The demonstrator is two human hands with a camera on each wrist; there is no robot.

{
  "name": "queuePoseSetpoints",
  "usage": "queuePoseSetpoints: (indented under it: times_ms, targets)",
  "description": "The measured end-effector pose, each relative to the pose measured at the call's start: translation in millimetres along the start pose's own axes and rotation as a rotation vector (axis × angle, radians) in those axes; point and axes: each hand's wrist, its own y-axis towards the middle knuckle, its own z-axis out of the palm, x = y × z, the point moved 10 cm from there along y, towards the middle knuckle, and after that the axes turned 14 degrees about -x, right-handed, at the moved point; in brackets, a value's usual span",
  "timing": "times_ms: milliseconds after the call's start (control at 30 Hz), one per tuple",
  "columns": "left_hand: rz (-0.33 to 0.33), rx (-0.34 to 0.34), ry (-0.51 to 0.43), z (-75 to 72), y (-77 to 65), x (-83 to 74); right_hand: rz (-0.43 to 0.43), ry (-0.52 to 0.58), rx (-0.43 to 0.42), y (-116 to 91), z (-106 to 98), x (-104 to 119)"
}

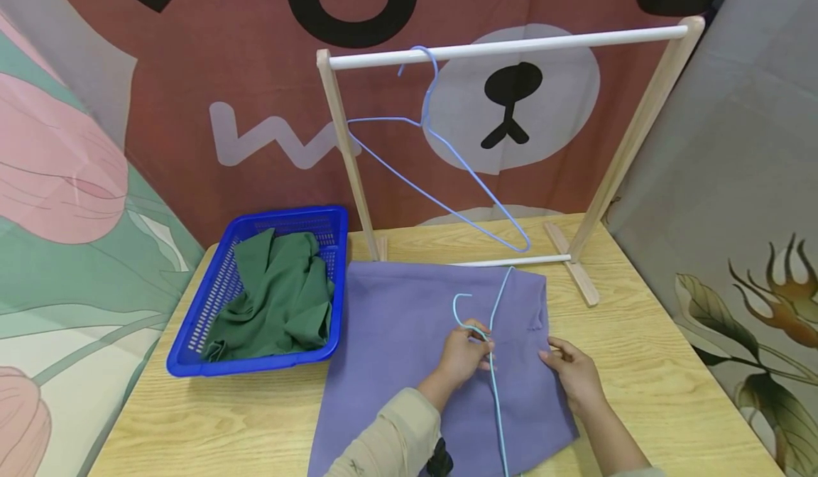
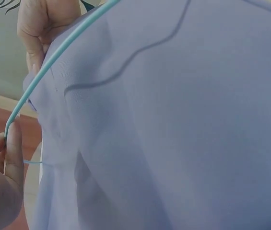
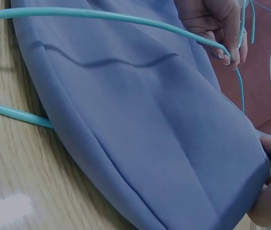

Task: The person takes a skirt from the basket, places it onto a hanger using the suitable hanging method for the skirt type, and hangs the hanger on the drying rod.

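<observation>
A purple cloth garment lies flat and folded on the table in front of the rack. Over it stands a light turquoise hanger, seen nearly edge-on in the head view. My left hand pinches this hanger at the neck, just below its hook. In the right wrist view one hanger bar crosses above the cloth, while another bar passes out of sight beneath the cloth's edge. With thumb and fingers, my right hand pinches the right edge of the purple garment.
A blue basket holding a crumpled green cloth stands at the left. Behind the garment rises a wooden rack with a white rail. From its rail hangs a periwinkle hanger. Patterned fabric backs the table.
</observation>
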Motion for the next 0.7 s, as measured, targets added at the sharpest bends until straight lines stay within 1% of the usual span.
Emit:
queuePoseSetpoints:
  times_ms: [267,433,500,700]
  targets:
    - [0.018,-0.017,-0.003,-4.2,-2.2,-6.8,-0.028,0.073,-0.024,-3,1,10]
    - [0.053,-0.022,-0.009,-7.6,-3.9,-13.6,-0.051,0.115,-0.036,-5,-1,15]
    - [0.067,-0.022,0.002,-9.0,-4.3,-15.4,-0.053,0.132,-0.036,-6,-2,15]
    - [0.07,-0.023,0.028,-12.8,-4.0,-16.4,-0.054,0.152,-0.03,-7,-2,15]
